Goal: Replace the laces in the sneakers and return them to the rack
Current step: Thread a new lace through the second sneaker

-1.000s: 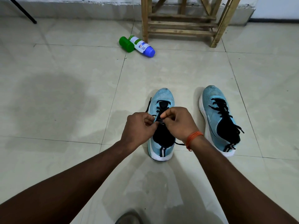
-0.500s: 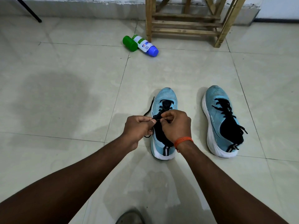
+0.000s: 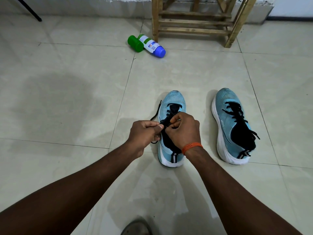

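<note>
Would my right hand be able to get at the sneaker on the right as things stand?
Probably yes: open floor lies between the right hand and that sneaker, though its fingers now pinch the lace.

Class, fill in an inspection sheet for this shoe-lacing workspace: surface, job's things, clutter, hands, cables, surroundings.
Surface: pale tiled floor, with a darker patch.
Job's things: blue sneaker under the hands, its black lace partly threaded, one end loose on the floor; second sneaker beside it, laced, ends loose; wooden rack beyond, by the wall.
Clutter: green bottle and white bottle with a blue cap, lying together by a rack leg.
Hands: left hand and right hand both pinch the lace over the sneaker.
Cables: nothing seen.
Surroundings: wall base; black rod at the upper left; grey footwear at the bottom edge.
</note>
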